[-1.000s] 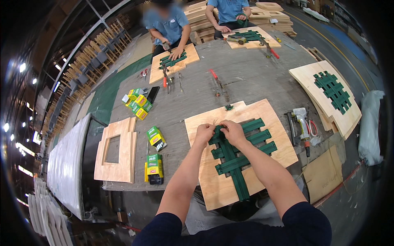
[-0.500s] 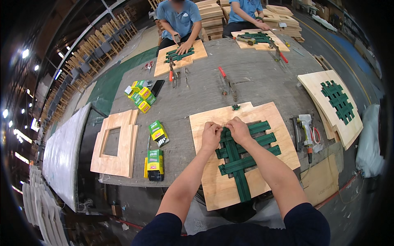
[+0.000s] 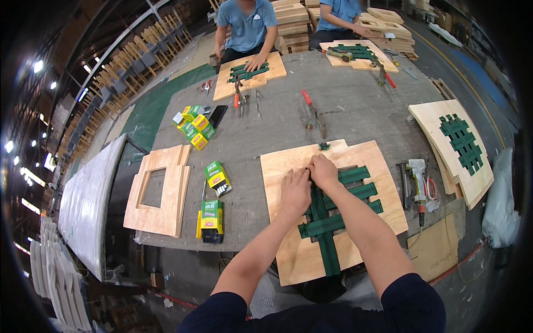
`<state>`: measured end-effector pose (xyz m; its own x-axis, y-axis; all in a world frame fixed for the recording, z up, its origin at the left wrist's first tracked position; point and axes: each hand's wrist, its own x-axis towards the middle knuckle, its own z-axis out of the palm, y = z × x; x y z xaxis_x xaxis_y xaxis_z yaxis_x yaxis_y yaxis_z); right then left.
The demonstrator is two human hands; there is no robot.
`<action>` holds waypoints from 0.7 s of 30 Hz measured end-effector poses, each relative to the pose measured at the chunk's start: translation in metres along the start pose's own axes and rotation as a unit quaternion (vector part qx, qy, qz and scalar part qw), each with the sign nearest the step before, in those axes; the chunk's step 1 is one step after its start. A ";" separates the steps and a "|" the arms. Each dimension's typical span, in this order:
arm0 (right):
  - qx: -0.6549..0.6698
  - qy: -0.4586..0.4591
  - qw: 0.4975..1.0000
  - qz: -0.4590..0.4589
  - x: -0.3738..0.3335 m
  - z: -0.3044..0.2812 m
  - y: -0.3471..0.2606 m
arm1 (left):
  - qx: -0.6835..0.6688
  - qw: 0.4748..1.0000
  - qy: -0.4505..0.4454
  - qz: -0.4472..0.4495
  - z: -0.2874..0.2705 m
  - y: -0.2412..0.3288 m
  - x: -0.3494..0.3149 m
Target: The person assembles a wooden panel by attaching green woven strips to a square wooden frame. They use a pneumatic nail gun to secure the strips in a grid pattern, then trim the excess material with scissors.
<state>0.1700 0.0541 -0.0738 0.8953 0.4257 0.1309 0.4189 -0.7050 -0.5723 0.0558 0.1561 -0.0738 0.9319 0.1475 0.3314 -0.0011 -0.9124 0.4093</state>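
Observation:
In front of me lies a plywood board (image 3: 288, 261) with dark green webbing straps (image 3: 325, 225) woven across its cut-out opening. One long strap runs toward me, with several crossing it. At the long strap's far end, my left hand (image 3: 296, 192) has its fingers curled and pressed down against the webbing. Right beside it, my right hand (image 3: 323, 171) is closed on the same end, fingertips touching the left ones. My hands cover that strap end, so the exact grip is hidden. A small green scrap (image 3: 324, 146) sits by the board's far edge.
To the left are green-and-yellow boxes (image 3: 217, 176), a phone (image 3: 217, 115) and bare wooden frames (image 3: 152, 191). A red-handled tool (image 3: 311, 108) lies beyond my board. On the right are a staple gun (image 3: 416, 180) and a strapped panel (image 3: 458, 144). Two co-workers sit across the table (image 3: 261, 125).
My left hand has turned from a raised pinch to lie flatter over the strap end. My right hand stays beside it. The view has shifted slightly; the co-worker's tool hand has moved left, off the board.

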 end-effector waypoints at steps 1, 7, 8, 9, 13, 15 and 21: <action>0.024 0.003 1.000 -0.003 0.001 -0.002 0.004 | 0.043 0.999 -0.003 0.012 0.006 0.012 -0.011; 0.217 0.089 0.972 -0.020 -0.012 -0.044 0.029 | 0.107 0.994 -0.031 -0.011 0.009 0.014 -0.023; 0.204 0.124 0.971 -0.029 -0.020 -0.061 0.047 | 0.106 0.994 -0.031 -0.018 0.008 0.012 -0.025; 0.143 0.188 0.971 -0.030 -0.031 -0.086 0.075 | 0.098 0.995 -0.030 -0.017 0.010 0.016 -0.024; -0.078 0.279 0.950 0.116 -0.095 -0.193 0.173 | 0.096 0.994 -0.047 -0.038 0.009 0.019 -0.023; -0.182 0.236 0.932 0.205 -0.122 -0.223 0.206 | 0.093 0.993 -0.057 -0.042 0.011 0.026 -0.021; -0.182 0.080 0.922 0.333 -0.104 -0.226 0.230 | 0.122 0.988 -0.067 -0.064 0.004 0.020 -0.023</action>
<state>0.2076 -0.2803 -0.0363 0.9708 -0.2395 -0.0169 -0.2354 -0.9355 -0.2637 0.0361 0.1332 -0.0763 0.9583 0.2304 0.1687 0.1918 -0.9570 0.2178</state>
